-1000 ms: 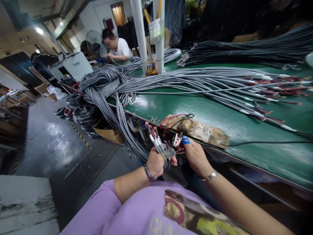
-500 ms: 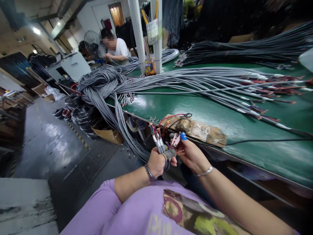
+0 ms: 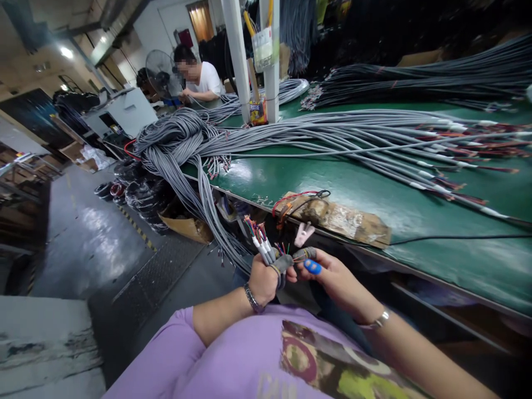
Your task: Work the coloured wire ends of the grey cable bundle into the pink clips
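We record: green-topped workbench [image 3: 415, 205] across the right; dark glossy floor [image 3: 83, 233] lower left; white posts [image 3: 236, 55] upper centre; standing fan [image 3: 160, 69] and ceiling lamp [image 3: 66, 52] upper left.

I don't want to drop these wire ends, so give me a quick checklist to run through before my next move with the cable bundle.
1. Left hand closed around the grey cable bundle: ok.
2. Stripped coloured wire ends pointing up, free of the fist: ok.
3. Right hand at the bundle, fingertips by the left thumb: ok.
4. Right hand pinching a single wire: cannot tell.
5. Pink clip at the green table edge, free of both hands: ok.
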Tool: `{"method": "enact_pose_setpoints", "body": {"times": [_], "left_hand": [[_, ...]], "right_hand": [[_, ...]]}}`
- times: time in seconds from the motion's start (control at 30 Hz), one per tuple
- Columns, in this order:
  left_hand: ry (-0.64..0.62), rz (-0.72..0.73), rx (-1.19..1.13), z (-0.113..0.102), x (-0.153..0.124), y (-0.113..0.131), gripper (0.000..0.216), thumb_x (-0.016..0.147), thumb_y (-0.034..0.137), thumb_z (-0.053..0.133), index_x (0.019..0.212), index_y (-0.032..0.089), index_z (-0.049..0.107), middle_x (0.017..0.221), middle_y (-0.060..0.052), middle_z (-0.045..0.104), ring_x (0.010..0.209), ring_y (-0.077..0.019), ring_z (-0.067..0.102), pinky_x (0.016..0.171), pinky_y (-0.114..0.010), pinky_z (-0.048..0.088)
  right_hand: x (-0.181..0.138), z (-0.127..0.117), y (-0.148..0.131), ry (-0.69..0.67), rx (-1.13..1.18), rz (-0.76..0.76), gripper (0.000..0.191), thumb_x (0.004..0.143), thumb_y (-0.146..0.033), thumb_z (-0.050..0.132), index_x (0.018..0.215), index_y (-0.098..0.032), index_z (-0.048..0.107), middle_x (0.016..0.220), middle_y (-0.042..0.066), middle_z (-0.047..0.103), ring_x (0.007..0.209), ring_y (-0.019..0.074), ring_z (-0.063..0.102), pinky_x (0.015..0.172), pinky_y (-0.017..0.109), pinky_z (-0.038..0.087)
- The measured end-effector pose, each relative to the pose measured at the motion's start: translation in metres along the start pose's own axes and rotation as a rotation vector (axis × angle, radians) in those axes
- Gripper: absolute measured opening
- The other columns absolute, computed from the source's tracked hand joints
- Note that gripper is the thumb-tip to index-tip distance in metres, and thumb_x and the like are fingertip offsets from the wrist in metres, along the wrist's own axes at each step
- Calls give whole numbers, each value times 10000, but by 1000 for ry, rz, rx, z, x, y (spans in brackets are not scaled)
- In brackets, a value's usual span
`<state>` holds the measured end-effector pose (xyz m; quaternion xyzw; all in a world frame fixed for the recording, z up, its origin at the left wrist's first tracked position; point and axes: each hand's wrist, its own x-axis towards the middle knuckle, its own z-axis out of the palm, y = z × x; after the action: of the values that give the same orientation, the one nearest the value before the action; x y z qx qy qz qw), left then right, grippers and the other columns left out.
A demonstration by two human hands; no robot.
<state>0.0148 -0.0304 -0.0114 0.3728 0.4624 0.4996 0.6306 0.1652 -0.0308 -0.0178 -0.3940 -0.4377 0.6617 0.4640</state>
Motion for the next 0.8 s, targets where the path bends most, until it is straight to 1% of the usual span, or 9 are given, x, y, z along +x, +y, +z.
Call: {"method": "enact_pose_setpoints", "body": {"times": [0.07,0.13,0.27,0.33,0.43,0.53,0.63,0.7,0.8], "left_hand": [[3,-11,20,0,0,-2,471,618,544,767,525,142,540,468,-22,564,484,-135,581,561,-276,528],[-25,-15,48,-2,0,-3,480,623,560,761,530,141,546,484,-29,579,470,-130,572,550,-272,521],[-136,0,110,-9,-2,-6,478,648,569,745,544,139,563,511,-38,600,447,-119,554,523,-259,499],[-153,12,118,-12,-2,-7,465,655,560,745,553,140,572,511,-35,601,440,-116,546,512,-256,487],[-99,25,79,-12,-2,-4,445,669,538,742,553,138,586,499,-28,592,440,-109,540,493,-240,462],[-1,31,-7,-7,0,2,430,650,513,760,544,133,589,480,-15,575,427,-97,526,463,-220,436],[35,27,-72,-4,2,7,408,631,484,774,546,134,582,471,-4,568,411,-93,519,448,-217,434],[32,23,-92,-3,2,9,401,624,472,777,546,135,574,463,2,560,402,-90,512,439,-215,432],[29,12,-107,-2,1,13,408,602,476,783,548,140,557,449,12,544,383,-83,491,412,-206,411]], "right_hand": [[-2,9,-4,114,-111,-89,338,698,-518,756,699,-199,644,629,14,602,593,148,524,603,299,440],[-2,16,-9,140,-118,-110,355,704,-534,739,651,-207,612,566,3,581,542,145,510,568,299,424],[4,24,-11,27,-29,-49,378,733,-546,709,640,-214,555,492,-5,577,464,148,523,512,297,392],[7,24,-8,2,-33,-27,374,754,-545,693,658,-210,556,479,-4,585,455,147,529,506,290,371],[10,22,-4,47,-76,-34,373,746,-539,706,656,-201,575,494,-7,579,471,130,505,512,279,357],[9,17,-1,122,-120,-80,385,676,-536,763,626,-190,602,545,-7,564,509,119,465,519,275,364],[6,12,2,126,-138,-81,370,648,-517,789,628,-183,632,567,-3,557,540,124,457,529,276,372],[4,8,5,123,-95,-58,363,653,-505,792,617,-185,626,543,-10,536,538,122,450,529,272,374],[5,0,8,122,100,-11,371,687,-502,771,595,-195,583,521,-28,488,513,112,427,529,270,404]]}}
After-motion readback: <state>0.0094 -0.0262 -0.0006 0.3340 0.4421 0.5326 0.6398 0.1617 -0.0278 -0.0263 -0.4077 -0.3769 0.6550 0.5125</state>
